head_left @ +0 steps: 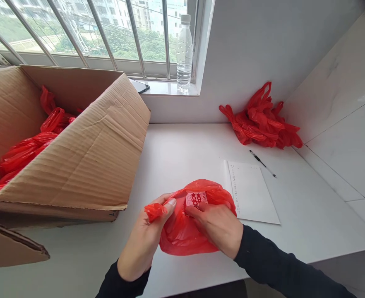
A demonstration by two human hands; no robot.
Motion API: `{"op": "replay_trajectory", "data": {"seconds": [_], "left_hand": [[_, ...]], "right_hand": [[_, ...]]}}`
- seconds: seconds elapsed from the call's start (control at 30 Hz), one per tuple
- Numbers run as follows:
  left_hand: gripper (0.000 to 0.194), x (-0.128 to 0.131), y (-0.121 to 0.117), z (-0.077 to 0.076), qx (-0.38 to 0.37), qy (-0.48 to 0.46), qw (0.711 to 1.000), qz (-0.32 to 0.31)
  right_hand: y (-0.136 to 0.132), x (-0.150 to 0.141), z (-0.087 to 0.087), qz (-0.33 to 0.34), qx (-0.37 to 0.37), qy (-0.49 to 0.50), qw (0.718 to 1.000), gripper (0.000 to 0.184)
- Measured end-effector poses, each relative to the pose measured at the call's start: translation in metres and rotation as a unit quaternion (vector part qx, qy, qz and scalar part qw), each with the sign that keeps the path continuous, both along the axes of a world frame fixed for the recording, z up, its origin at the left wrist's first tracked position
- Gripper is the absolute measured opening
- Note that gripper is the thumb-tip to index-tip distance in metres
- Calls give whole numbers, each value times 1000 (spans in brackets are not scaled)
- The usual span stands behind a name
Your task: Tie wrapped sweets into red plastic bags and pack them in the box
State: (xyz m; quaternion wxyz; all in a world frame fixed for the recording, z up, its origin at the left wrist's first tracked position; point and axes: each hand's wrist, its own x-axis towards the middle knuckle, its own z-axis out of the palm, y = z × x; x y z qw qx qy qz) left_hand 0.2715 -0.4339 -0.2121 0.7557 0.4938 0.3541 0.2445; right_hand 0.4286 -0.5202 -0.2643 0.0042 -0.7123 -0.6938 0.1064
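Note:
Near the front of the white table, a red plastic bag (185,240) is spread open between my hands. Its left edge is gripped by my left hand (153,227), with a gathered bit of the plastic sticking out past the thumb. My right hand (218,225) reaches into the mouth of the bag. Between its thumb and fingers is a small pink packet (196,199) with red printed characters. The right fingertips are partly hidden behind the packet and plastic.
On the left stands a large open cardboard box (86,165) holding red bags (30,151). A notepad (252,192), a pen (262,163) and a heap of red bags (263,120) lie to the right. A water bottle (184,54) and a phone (140,86) are on the windowsill.

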Motion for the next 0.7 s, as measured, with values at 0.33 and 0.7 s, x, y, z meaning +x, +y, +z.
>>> {"op": "replay_trajectory", "data": {"seconds": [0.33,0.7], "left_hand": [[64,-18,3,14,58,100,992,44],[39,-55,0,9,197,67,974,-89]], "right_hand": [[-24,15,32,-12,113,9,994,18],[-45,34,36,-110,81,-110,984,30]]}}
